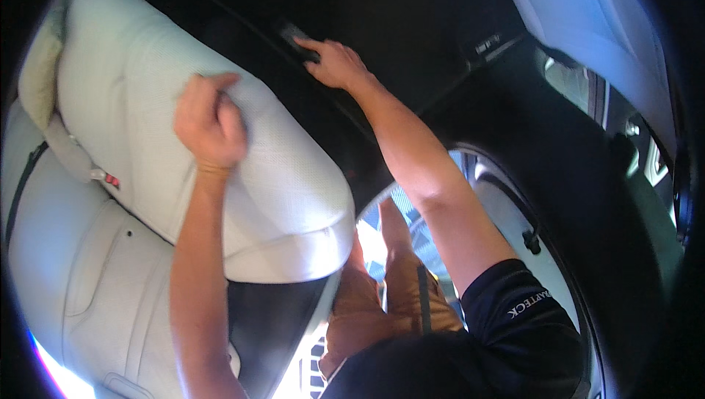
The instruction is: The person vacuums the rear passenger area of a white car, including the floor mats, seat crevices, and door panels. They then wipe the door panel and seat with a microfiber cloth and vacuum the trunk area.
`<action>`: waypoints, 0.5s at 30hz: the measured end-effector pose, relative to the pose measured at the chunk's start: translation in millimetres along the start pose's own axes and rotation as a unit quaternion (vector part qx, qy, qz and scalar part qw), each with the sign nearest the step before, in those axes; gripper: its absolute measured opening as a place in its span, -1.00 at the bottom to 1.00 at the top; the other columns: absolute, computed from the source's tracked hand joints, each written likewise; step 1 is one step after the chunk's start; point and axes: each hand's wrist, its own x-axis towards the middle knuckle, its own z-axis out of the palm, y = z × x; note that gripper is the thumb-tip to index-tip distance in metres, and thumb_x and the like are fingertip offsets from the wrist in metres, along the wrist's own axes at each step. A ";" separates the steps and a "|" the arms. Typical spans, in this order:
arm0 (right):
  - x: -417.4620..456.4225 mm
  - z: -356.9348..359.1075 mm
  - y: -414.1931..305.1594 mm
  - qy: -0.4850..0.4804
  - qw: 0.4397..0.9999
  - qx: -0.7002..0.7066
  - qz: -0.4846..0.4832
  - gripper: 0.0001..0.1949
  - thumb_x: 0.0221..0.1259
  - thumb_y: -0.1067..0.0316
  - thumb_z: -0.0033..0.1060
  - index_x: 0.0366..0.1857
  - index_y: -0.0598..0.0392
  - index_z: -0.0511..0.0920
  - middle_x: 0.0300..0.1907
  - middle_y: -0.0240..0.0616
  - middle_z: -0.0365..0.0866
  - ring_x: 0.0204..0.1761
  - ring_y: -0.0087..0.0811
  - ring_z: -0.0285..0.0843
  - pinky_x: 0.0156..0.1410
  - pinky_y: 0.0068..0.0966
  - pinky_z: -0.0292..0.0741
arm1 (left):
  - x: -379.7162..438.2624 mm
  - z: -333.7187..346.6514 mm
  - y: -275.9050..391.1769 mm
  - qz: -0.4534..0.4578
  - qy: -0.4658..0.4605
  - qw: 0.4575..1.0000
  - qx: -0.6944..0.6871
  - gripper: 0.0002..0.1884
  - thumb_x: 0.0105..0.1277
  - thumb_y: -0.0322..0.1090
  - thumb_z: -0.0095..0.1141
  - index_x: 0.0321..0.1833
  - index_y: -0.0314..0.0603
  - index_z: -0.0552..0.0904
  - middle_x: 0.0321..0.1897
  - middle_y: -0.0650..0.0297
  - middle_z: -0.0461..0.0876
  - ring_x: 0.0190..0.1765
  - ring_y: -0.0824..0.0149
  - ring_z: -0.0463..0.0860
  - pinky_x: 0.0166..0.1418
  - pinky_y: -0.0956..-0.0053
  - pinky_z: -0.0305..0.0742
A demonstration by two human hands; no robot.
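My left hand [212, 121], blurred, is over the pale perforated seat cushion [165, 57] inside a car. Its fingers curl loosely, with a gap between forefinger and thumb and nothing visible between them. Farther up and to the right, my right hand [336, 63] reaches into the dark area beyond the cushion's edge. A small dark object [313, 57] shows between its forefinger and thumb; shadow hides what it is. Just past the fingertips lies a greyish patch [293, 31], too dim to name.
A seat belt buckle [112, 181] with a red button lies at the base of the pale seat backrest [99, 283]. A dark belt strap [21, 195] runs along the left rim. On the right is the door opening's edge [573, 283]. My legs [374, 305] stand in the opening.
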 end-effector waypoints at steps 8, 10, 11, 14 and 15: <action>-158.5 -6.5 86.2 0.105 0.985 -0.075 0.113 -0.35 0.43 0.11 0.36 0.61 -0.59 0.45 0.15 0.17 0.70 0.05 0.19 0.80 0.27 -0.01 0.70 | -1.4 -9.3 7.1 -0.017 -0.007 1.000 0.006 -0.78 0.18 -0.47 0.09 -0.22 -0.13 0.79 -0.43 0.16 0.57 -0.39 0.18 0.56 -0.26 0.38 0.45; -126.7 -24.7 86.7 0.113 0.988 -0.052 0.093 -0.36 0.41 0.13 0.37 0.58 -0.56 0.48 0.12 0.19 0.70 0.10 0.20 0.78 0.29 -0.02 0.68 | 0.5 -6.5 4.4 0.000 0.006 1.000 -0.002 -0.78 0.18 -0.47 0.09 -0.22 -0.13 0.79 -0.42 0.16 0.58 -0.39 0.18 0.57 -0.26 0.39 0.45; -104.6 -29.8 78.6 0.120 0.988 -0.051 0.083 -0.37 0.41 0.13 0.38 0.58 -0.55 0.50 0.12 0.20 0.70 0.12 0.21 0.77 0.30 -0.02 0.67 | -0.5 -4.7 4.4 0.007 0.008 1.000 -0.007 -0.78 0.18 -0.47 0.09 -0.22 -0.13 0.79 -0.42 0.16 0.59 -0.38 0.17 0.58 -0.26 0.39 0.45; -84.2 -26.5 86.9 0.159 0.986 0.001 0.056 -0.37 0.40 0.15 0.38 0.57 -0.54 0.50 0.12 0.23 0.70 0.17 0.24 0.73 0.34 0.01 0.64 | 4.6 0.9 9.5 0.001 0.001 0.999 -0.040 -0.77 0.18 -0.48 0.09 -0.21 -0.13 0.79 -0.40 0.15 0.60 -0.38 0.16 0.58 -0.25 0.39 0.45; -85.5 -20.2 85.4 0.171 0.984 0.032 0.045 -0.36 0.40 0.16 0.38 0.57 -0.54 0.50 0.12 0.23 0.70 0.19 0.25 0.72 0.35 0.03 0.63 | -1.2 -3.0 10.7 -0.002 -0.010 1.000 -0.027 -0.77 0.18 -0.48 0.09 -0.20 -0.14 0.79 -0.40 0.15 0.60 -0.37 0.15 0.59 -0.24 0.38 0.46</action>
